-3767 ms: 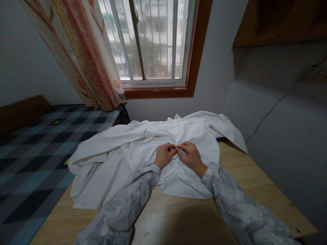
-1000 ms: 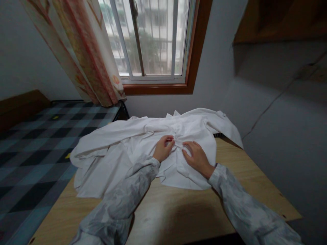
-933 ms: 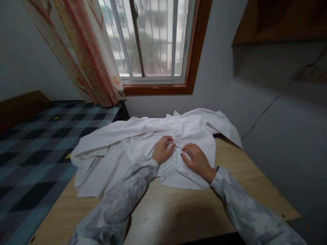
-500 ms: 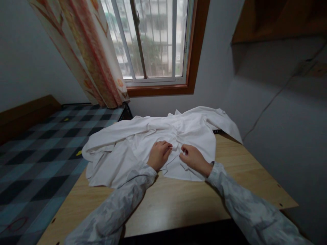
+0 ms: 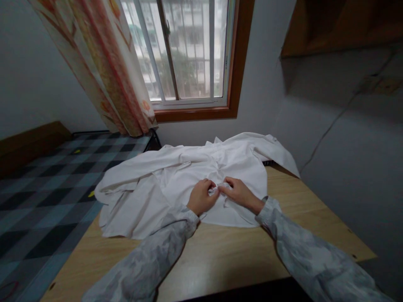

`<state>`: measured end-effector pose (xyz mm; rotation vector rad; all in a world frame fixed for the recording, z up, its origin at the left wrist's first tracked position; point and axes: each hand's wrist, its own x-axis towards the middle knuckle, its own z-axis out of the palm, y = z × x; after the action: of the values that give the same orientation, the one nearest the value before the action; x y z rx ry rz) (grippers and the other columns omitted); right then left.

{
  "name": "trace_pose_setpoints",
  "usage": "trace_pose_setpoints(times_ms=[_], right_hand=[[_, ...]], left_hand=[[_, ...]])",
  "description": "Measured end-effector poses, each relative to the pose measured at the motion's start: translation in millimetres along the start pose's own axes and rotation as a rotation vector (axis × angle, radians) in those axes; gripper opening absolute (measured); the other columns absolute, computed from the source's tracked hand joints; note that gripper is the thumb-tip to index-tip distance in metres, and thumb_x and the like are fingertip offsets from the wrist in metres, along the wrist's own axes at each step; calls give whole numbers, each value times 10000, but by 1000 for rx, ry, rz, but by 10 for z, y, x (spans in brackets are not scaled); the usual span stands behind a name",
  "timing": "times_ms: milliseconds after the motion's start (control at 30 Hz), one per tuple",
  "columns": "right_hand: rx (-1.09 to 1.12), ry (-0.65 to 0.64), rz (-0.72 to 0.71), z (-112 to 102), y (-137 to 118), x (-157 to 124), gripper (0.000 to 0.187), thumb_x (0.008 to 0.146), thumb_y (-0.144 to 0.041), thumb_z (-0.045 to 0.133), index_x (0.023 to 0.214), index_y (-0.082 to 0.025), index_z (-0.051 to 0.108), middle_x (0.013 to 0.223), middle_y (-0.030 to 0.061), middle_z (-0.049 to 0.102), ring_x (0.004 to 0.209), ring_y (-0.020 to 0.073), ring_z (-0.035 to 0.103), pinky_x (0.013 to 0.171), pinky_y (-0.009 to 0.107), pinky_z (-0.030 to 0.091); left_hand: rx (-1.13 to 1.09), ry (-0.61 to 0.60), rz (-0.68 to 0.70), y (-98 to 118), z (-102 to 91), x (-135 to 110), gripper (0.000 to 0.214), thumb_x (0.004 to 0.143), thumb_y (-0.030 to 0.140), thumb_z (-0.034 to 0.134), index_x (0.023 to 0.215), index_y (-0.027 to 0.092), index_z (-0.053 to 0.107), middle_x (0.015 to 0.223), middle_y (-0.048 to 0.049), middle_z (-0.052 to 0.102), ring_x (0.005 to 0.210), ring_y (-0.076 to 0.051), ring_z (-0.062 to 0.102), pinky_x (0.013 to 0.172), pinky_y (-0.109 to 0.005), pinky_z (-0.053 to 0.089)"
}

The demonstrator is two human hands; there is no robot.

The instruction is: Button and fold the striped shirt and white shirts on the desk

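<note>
A white long-sleeved shirt (image 5: 176, 180) lies spread across the wooden table, its sleeves reaching out to the left and to the far right. Near the middle of its front, my left hand (image 5: 203, 197) pinches a fold of the cloth between thumb and fingers. My right hand (image 5: 239, 193) grips the fabric just beside it, its thumb close to the left thumb. Between the two hands the cloth is bunched up. Whether a button sits under the fingertips is too small to tell.
The wooden table (image 5: 308, 218) extends to the right and toward me. At left stands a bed with a checked sheet (image 5: 47, 209). Behind are a window (image 5: 189, 54) and a patterned curtain (image 5: 110, 71). A wooden shelf (image 5: 340, 29) hangs at upper right, above a wall cable (image 5: 333, 121).
My hands have come together at the shirt's front, the left moving slightly right. The cloth between them is now bunched and lifted. The view has shifted a little.
</note>
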<state>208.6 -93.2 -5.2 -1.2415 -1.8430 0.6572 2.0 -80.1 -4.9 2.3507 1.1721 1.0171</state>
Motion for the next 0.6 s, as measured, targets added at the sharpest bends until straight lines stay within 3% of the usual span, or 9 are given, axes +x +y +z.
trace_pose_setpoints(times_ms=[100, 233, 367, 500, 600], right_hand=[[33, 6, -39, 40, -57, -81, 253, 970, -420, 666, 832, -208, 677, 758, -21, 665, 728, 176, 613, 669, 275, 424], [43, 144, -47, 81, -57, -118, 157, 979, -354, 666, 946, -217, 737, 886, 20, 766, 828, 219, 703, 771, 317, 510], [-82, 281, -83, 110, -52, -130, 117, 969, -297, 673, 1013, -238, 765, 1009, 62, 816, 926, 261, 741, 859, 372, 537], [-275, 187, -174, 106, -139, -159, 149, 993, -242, 648, 1052, -244, 785, 988, 68, 801, 933, 257, 731, 909, 399, 505], [-293, 91, -230, 81, -207, -178, 185, 1002, -281, 654, 1112, -237, 796, 1001, 82, 782, 958, 259, 716, 937, 408, 499]], left_hand=[[-43, -1, -6, -40, -8, -25, 119, 954, 296, 701, 881, 201, 703, 874, -57, 684, 867, -217, 628, 789, -332, 471], [-121, 32, -54, -70, -22, -11, 80, 953, 286, 714, 942, 208, 731, 886, -41, 685, 830, -192, 629, 756, -310, 478], [-139, 25, -46, -60, -28, -6, 79, 941, 288, 736, 947, 212, 758, 879, -40, 695, 810, -186, 633, 742, -304, 483], [-122, 16, -60, -33, -32, -13, 80, 917, 288, 767, 898, 215, 793, 863, -48, 726, 779, -184, 641, 715, -304, 480], [-115, 20, -95, -28, -34, -15, 54, 881, 250, 784, 851, 214, 812, 814, -46, 740, 757, -187, 651, 700, -304, 480]])
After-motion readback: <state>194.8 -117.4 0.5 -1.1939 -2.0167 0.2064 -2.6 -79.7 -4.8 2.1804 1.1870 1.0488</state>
